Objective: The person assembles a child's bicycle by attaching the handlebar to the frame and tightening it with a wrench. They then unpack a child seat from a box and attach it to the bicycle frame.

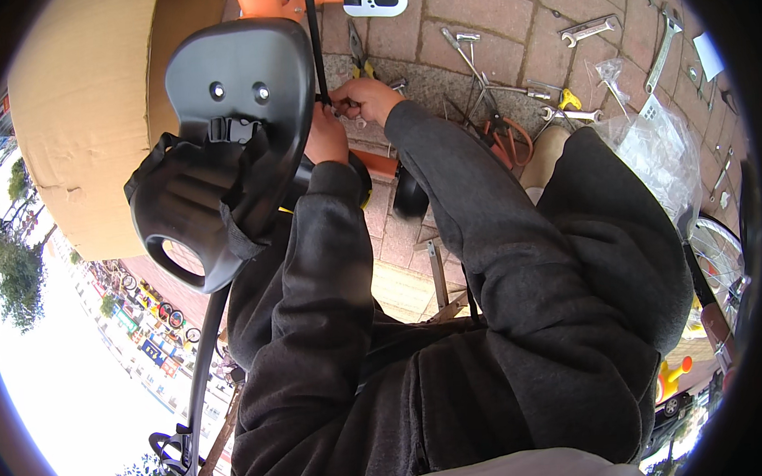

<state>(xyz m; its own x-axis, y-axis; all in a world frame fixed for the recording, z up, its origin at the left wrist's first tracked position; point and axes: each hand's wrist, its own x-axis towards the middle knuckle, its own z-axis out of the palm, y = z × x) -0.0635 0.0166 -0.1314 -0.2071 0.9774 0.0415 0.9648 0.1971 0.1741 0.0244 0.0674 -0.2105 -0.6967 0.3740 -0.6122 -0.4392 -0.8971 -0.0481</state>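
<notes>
A black plastic child seat [225, 101] with a buckle and dark straps stands on an orange frame [268, 3]. A thin black rod [314, 39] runs down just behind the seat's right edge. My right hand [366, 96] is closed with its fingertips pinching the rod at the seat's edge. My left hand [325, 137] sits right under it, pressed against the seat's back. Its fingers are hidden, so what it holds is unclear. Both arms are in dark grey sleeves. An orange tube [380, 164] and a small black wheel [409, 195] show below the hands.
Tools lie on the brick paving: wrenches [588, 31], a long spanner [664, 48], orange-handled pliers [505, 140] and yellow-handled pliers [358, 61]. A clear plastic bag [656, 149] lies right, a cardboard box [83, 114] left. A bicycle wheel [719, 260] is at the right rim.
</notes>
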